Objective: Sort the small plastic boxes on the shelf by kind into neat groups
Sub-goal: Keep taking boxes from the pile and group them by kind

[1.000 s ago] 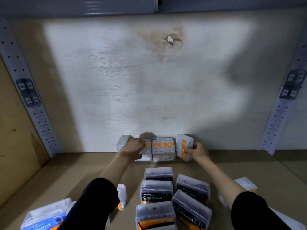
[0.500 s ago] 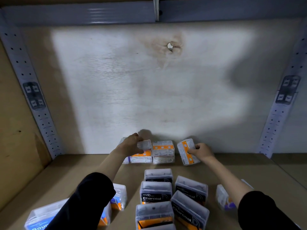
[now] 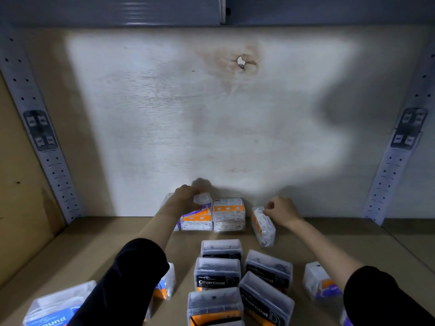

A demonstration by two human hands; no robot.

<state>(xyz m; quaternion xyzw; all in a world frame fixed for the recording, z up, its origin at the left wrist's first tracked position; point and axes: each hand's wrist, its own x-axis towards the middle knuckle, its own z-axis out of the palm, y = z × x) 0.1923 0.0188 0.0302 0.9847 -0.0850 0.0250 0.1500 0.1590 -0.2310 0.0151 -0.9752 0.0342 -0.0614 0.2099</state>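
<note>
At the far wall the orange boxes (image 3: 228, 214) are gathered into a row. One box (image 3: 202, 200) is clamped in the left hand (image 3: 184, 200) for stacking there; a tilted box (image 3: 263, 225) is pinched by the right hand (image 3: 281, 211), probably to square it up.

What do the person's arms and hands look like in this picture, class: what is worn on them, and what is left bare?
Both arms wear black sleeves pushed up towards the elbows, leaving the forearms bare. The left hand and right hand are bare too: no gloves. No rings, watch or bracelet show from this view.
</note>
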